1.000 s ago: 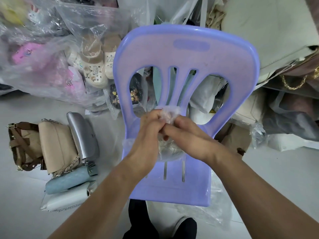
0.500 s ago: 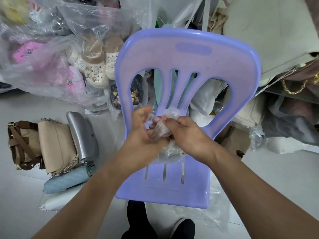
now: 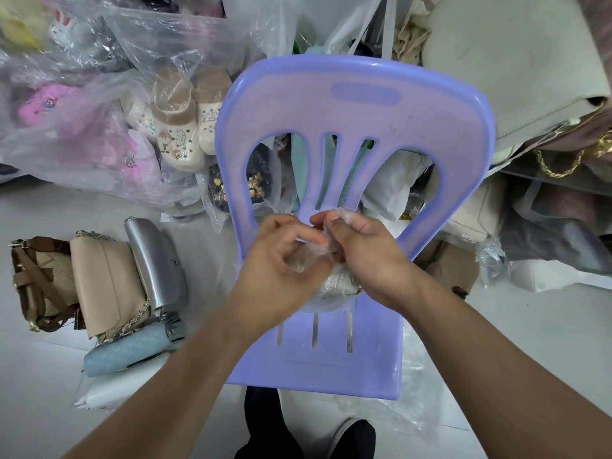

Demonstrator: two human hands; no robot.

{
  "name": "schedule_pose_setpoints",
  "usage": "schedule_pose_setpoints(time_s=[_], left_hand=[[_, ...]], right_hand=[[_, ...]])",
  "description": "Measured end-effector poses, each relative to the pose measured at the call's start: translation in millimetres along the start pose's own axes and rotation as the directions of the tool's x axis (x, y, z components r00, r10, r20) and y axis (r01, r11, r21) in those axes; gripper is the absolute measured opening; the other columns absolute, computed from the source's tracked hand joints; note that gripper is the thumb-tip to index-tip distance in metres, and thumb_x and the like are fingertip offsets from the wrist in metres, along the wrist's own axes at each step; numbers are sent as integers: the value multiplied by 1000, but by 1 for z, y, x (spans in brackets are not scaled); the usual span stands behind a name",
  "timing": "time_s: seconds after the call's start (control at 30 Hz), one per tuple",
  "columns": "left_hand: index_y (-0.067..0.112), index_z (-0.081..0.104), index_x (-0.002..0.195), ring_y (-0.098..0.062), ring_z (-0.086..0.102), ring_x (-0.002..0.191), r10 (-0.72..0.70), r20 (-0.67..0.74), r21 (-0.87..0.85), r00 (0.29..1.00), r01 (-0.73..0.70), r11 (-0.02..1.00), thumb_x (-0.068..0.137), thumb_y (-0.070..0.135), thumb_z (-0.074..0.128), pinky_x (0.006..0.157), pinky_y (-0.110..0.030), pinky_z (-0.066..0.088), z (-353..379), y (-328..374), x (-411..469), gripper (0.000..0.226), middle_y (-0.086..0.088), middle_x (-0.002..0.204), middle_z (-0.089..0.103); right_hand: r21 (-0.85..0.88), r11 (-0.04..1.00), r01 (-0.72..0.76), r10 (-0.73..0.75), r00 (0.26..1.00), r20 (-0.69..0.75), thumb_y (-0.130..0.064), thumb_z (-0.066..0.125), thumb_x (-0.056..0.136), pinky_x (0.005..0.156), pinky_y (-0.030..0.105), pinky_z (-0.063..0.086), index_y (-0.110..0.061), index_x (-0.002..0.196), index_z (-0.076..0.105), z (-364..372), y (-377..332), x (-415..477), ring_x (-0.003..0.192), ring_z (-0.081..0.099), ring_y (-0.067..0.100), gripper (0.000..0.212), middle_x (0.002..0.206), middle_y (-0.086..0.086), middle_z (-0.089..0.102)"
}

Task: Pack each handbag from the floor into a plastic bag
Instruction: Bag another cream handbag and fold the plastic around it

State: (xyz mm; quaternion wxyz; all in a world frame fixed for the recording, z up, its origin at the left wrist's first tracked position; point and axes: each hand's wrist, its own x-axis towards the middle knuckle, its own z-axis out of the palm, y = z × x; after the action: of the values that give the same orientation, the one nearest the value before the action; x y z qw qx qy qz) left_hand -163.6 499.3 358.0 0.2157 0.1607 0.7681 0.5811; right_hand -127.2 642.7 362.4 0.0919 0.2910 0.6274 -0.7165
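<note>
Most of the clear plastic bag (image 3: 326, 258) is hidden behind the two hands, and what is packed inside it can only be made out as a pale, ribbed shape on the seat of the lilac plastic chair (image 3: 361, 114). The bag's gathered neck is pinched between the curled fingers of the left hand (image 3: 281, 260) and the right hand (image 3: 367, 253), both closed on the film. On the floor to the left, five handbags are seen lying side by side: a brown-strapped bag (image 3: 36, 279), a beige bag (image 3: 109, 276) with a chain, a silver bag (image 3: 155, 263), a pale blue bag (image 3: 129, 349), and a white bag (image 3: 99, 392) partly cut off beneath it. Behind the chair, clogs (image 3: 178, 124) wrapped in large plastic sacks are visible; small print on them cannot be read. More bags at the right are heaped and covered, so they cannot be counted.
</note>
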Motion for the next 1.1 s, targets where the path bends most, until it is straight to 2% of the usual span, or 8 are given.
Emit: schedule_pose_setpoints(time_s=[0.2,0.33,0.47,0.63,0.77,0.93,1.0,1.1], left_hand=[[21,79,97,-2,59,93,205,84,235,975,-219,947,86,9,71,77,-8,44,-1,-10,-5,18,10,104,48],[37,52,85,-9,52,69,56,-82,224,995,-36,974,79,6,76,62,-16,40,2,-2,1,39,9,83,51],[23,53,124,-17,55,90,92,-155,497,984,-3,868,82,6,67,71,-30,47,10,2,8,48,-3,113,51],[19,65,104,-32,64,81,55,-114,706,992,41,707,84,7,55,63,-36,43,18,7,14,25,-4,94,66],[30,56,68,-6,49,55,-67,22,478,998,48,877,88,17,67,53,-15,33,4,12,22,26,5,59,52],[26,76,93,-14,66,83,-281,306,157,910,243,957,85,22,77,82,-34,50,-26,23,29,9,-10,90,71],[25,78,98,-16,69,105,-361,300,68,883,358,931,79,28,79,104,-37,47,-30,26,30,19,-1,102,76],[22,80,97,-19,70,106,-449,171,-18,877,458,889,90,31,72,107,-39,48,-26,28,31,14,1,102,77]], right_hand=[[-123,992,35,-31,999,34,-22,57,105,78,30,54,-18,100,73,-14,-2,-2,86,68,15,17,96,8,77],[-181,963,197,-195,980,30,-9,70,96,80,40,56,-12,98,74,-13,-3,-9,85,70,29,5,95,15,76],[-305,894,328,-319,944,78,-5,73,92,88,45,59,-24,93,76,-10,0,-16,95,72,22,19,100,-3,76],[-471,754,457,-512,859,14,5,71,86,83,23,54,-31,93,75,-8,11,-15,99,64,6,37,104,-9,62],[-577,665,474,-614,787,-61,-3,73,89,85,19,51,-26,96,78,-18,21,-17,99,62,5,25,102,-6,62],[-664,518,539,-748,662,-46,-10,75,88,73,36,56,-16,95,82,-16,24,-14,84,65,19,12,88,-1,65],[-653,513,557,-761,647,-45,-7,76,87,70,38,57,-13,94,82,-17,26,-13,78,65,16,11,87,1,64],[-662,496,563,-767,641,-29,-6,79,85,66,31,56,-12,91,81,-17,28,-15,72,62,11,9,84,0,63]])
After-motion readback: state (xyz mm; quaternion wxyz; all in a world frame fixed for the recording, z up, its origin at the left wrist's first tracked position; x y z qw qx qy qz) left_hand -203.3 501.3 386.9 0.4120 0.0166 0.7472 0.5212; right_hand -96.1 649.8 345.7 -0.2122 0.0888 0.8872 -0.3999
